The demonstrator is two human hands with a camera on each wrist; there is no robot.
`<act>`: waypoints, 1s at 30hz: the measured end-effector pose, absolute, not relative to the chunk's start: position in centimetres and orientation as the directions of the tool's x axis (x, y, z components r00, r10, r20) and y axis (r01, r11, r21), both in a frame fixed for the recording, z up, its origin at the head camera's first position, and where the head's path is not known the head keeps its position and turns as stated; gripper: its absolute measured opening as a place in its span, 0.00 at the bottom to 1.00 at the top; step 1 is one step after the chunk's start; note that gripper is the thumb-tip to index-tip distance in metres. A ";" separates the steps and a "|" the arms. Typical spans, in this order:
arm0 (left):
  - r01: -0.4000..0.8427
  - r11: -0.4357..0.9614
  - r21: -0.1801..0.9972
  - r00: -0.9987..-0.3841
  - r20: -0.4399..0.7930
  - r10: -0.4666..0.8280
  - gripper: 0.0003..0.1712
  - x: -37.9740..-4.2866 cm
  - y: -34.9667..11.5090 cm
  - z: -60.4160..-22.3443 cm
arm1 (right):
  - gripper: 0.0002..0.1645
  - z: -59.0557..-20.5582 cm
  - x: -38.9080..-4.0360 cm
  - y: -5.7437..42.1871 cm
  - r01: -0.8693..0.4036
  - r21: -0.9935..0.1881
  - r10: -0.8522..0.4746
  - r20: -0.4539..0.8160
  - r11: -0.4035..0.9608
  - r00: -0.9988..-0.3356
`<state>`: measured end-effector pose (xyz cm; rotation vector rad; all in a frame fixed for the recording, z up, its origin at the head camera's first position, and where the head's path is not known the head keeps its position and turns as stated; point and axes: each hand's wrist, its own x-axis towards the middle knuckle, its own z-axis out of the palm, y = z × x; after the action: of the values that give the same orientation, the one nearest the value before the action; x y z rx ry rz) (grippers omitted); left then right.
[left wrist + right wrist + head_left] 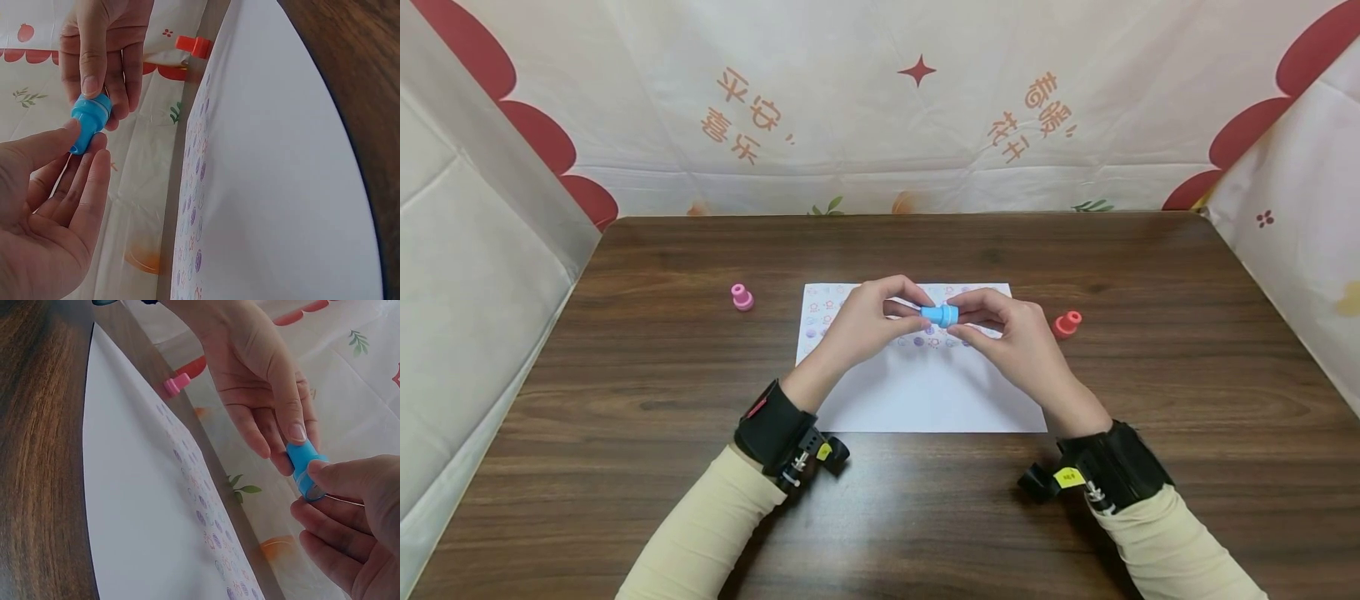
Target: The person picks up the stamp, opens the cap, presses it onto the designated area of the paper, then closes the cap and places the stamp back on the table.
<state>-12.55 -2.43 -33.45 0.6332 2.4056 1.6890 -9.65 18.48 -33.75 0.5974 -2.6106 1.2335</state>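
A small blue stamp (940, 315) is held level over the paper (925, 392) between both hands. My left hand (872, 321) pinches its narrow handle end between thumb and fingers. From the other side, my right hand (1015, 337) pinches the wide, capped end. In the left wrist view the blue stamp (90, 122) shows a ridge round its wide part, with the thumbs on its near side. The right wrist view shows the stamp (304, 467) with the left thumb on the handle and the right thumb at the wide end.
A pink stamp (742, 297) stands on the wooden table (625, 375) left of the paper. On the right, a red stamp (1066, 324) is close beside the right hand. Rows of small printed marks (823, 312) cover the paper's far part. A patterned cloth (880, 108) hangs behind the table.
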 end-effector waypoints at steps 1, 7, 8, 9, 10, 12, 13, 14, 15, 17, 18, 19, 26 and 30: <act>0.261 0.285 0.922 -0.903 0.128 0.411 0.11 -12.5 -2.4 -33.5 | 0.18 -33.8 -9.6 18.5 -0.436 -0.695 -0.277 0.338 0.572 -0.900; 0.265 0.278 0.923 -0.899 0.132 0.419 0.11 -12.5 -2.5 -33.6 | 0.18 -33.9 -9.5 18.4 -0.441 -0.693 -0.279 0.341 0.571 -0.898; 0.266 0.277 0.923 -0.898 0.133 0.420 0.11 -12.5 -2.5 -33.6 | 0.18 -33.9 -9.5 18.4 -0.442 -0.692 -0.279 0.342 0.571 -0.897; 0.267 0.275 0.924 -0.897 0.135 0.421 0.11 -12.5 -2.5 -33.6 | 0.18 -33.9 -9.5 18.4 -0.442 -0.691 -0.280 0.343 0.571 -0.897; 0.268 0.273 0.924 -0.897 0.136 0.421 0.11 -12.5 -2.5 -33.6 | 0.18 -33.9 -9.5 18.3 -0.442 -0.690 -0.278 0.343 0.573 -0.897; 0.271 0.271 0.924 -0.896 0.139 0.421 0.10 -12.5 -2.6 -33.7 | 0.17 -33.9 -9.5 18.3 -0.445 -0.688 -0.278 0.347 0.573 -0.896; 0.271 0.269 0.924 -0.896 0.141 0.421 0.10 -12.5 -2.6 -33.7 | 0.17 -33.9 -9.5 18.2 -0.446 -0.688 -0.278 0.349 0.572 -0.895; 0.271 0.268 0.925 -0.896 0.141 0.420 0.10 -12.5 -2.6 -33.7 | 0.17 -33.9 -9.5 18.2 -0.447 -0.688 -0.278 0.351 0.571 -0.894; 0.272 0.265 0.925 -0.896 0.143 0.420 0.10 -12.5 -2.6 -33.7 | 0.17 -33.9 -9.5 18.2 -0.449 -0.690 -0.278 0.353 0.568 -0.893; 0.273 0.262 0.926 -0.896 0.146 0.420 0.10 -12.4 -2.7 -33.6 | 0.16 -34.0 -9.4 18.1 -0.454 -0.692 -0.279 0.358 0.561 -0.891; 0.275 0.262 0.925 -0.896 0.147 0.419 0.10 -12.4 -2.7 -33.6 | 0.16 -34.0 -9.4 18.1 -0.454 -0.694 -0.279 0.359 0.558 -0.891; 0.274 0.262 0.925 -0.896 0.148 0.418 0.09 -12.4 -2.8 -33.6 | 0.16 -34.0 -9.4 18.0 -0.455 -0.696 -0.278 0.360 0.556 -0.891; 0.268 0.265 0.926 -0.897 0.140 0.419 0.08 -12.3 -2.9 -33.7 | 0.16 -34.0 -9.4 17.9 -0.464 -0.692 -0.281 0.370 0.553 -0.886; 0.274 0.275 0.922 -0.895 0.140 0.423 0.09 -12.2 -2.9 -33.6 | 0.17 -34.1 -9.4 17.9 -0.462 -0.692 -0.288 0.361 0.555 -0.887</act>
<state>-12.22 -2.94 -33.62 0.6605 2.3991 1.6906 -9.45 17.94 -34.06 0.6322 -2.5833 1.2400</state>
